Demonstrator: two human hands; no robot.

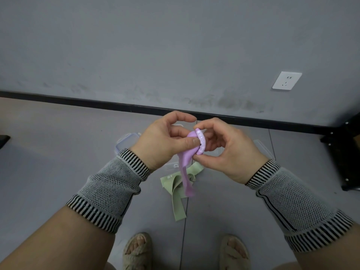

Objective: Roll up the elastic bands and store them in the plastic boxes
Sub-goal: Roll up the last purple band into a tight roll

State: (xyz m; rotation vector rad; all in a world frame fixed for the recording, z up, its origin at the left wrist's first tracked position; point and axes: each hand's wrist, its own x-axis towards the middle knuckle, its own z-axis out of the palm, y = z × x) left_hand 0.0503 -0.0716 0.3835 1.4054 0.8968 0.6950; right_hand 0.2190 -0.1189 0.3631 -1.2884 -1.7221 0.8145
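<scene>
Head view: I note both hands, left hand (pixel 165 139) and right hand (pixel 224 151), pinching the half-rolled purple band (pixel 196 143); next, wind in its hanging tail.

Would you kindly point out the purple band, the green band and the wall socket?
purple band (pixel 200 142): head view, on the rolled part held between both hands.
green band (pixel 178 208): head view, on the strip lying on the floor.
wall socket (pixel 287 80): head view, on its white faceplate.
</scene>
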